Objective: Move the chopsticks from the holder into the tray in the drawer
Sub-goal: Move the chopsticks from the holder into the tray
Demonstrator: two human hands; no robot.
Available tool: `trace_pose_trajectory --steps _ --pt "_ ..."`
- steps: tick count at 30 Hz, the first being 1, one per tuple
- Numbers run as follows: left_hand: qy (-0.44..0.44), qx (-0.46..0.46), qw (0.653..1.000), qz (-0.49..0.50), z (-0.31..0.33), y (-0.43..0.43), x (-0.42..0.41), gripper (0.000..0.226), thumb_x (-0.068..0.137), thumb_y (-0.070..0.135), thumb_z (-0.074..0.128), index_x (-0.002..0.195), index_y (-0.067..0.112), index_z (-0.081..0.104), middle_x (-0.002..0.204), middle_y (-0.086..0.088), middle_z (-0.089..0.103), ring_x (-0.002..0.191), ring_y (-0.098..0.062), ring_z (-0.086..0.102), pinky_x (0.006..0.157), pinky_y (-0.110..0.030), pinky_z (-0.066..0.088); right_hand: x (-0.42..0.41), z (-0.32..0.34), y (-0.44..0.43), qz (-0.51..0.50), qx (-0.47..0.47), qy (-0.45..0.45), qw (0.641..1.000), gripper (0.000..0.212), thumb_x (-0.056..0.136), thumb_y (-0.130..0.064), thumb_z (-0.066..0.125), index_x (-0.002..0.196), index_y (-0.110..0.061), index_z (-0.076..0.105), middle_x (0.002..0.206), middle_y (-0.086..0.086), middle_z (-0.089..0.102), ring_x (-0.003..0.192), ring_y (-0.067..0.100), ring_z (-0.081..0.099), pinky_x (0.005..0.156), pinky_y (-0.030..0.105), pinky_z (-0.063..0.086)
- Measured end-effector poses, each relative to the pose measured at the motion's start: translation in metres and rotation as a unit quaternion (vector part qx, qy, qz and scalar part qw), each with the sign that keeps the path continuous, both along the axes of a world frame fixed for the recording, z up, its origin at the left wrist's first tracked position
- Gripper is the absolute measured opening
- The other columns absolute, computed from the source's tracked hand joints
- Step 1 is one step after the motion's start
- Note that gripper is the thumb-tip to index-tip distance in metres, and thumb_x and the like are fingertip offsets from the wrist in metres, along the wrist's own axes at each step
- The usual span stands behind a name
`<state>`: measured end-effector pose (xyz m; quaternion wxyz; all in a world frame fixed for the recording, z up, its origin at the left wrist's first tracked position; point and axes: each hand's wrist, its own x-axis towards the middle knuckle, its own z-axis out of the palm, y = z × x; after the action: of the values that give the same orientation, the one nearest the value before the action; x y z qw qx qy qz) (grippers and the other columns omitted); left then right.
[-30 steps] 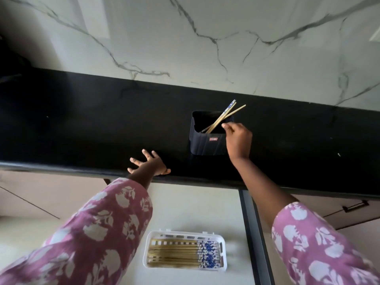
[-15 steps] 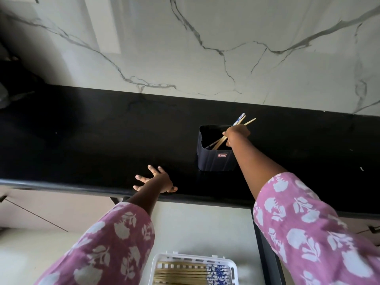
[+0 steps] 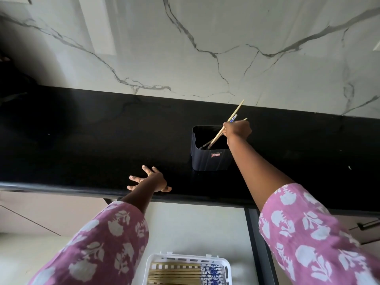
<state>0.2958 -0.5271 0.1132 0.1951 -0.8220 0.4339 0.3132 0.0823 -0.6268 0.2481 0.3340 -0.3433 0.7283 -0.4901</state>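
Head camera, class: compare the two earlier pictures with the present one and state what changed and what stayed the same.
The right hand reached from beside the dark ribbed chopstick holder over its rim, closed its grip on the wooden chopsticks and is lifting one up and out. The left hand stayed spread on the black countertop; the holder and the white slotted tray stayed put.

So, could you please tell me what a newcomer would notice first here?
The right hand grips chopsticks slanting out of the dark holder on the black counter. The left hand is spread at the counter's edge. Below, a white tray holds more chopsticks.
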Motion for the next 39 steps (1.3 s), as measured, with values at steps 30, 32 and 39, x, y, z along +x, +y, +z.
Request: trace_pose_trajectory --steps 30,32,39 --pt "0.072 -0.133 0.984 -0.091 0.027 0.08 0.014 0.069 0.093 0.064 0.024 0.148 0.041 -0.009 0.157 0.006 -0.022 0.142 -0.042 -0.02 0.115 -0.055 -0.003 -0.005 -0.03 0.205 0.325 -0.129 -0.137 0.927 0.024 0.081 0.012 0.063 0.103 0.005 0.065 0.061 -0.006 0.073 0.059 0.004 0.067 0.065 0.018 0.059" --pt "0.076 -0.134 0.984 -0.092 0.027 0.08 0.015 0.069 0.093 0.064 0.024 0.148 0.041 -0.01 0.157 0.006 -0.022 0.142 -0.042 -0.021 0.115 -0.055 -0.004 0.001 -0.057 0.215 0.369 -0.075 -0.084 0.923 0.025 0.078 0.012 0.065 0.103 0.005 0.066 0.063 -0.006 0.073 0.058 0.002 0.066 0.066 0.018 0.058" --pt "0.109 -0.146 0.98 -0.078 0.02 0.079 0.023 0.066 0.092 0.066 0.025 0.147 0.046 -0.005 0.158 0.01 -0.018 0.142 -0.038 -0.022 0.116 -0.052 -0.006 0.035 -0.135 0.261 0.626 0.049 0.278 0.727 0.012 0.076 -0.005 0.063 0.081 -0.001 0.073 0.072 0.016 0.072 0.063 0.019 0.062 0.063 0.025 0.045"
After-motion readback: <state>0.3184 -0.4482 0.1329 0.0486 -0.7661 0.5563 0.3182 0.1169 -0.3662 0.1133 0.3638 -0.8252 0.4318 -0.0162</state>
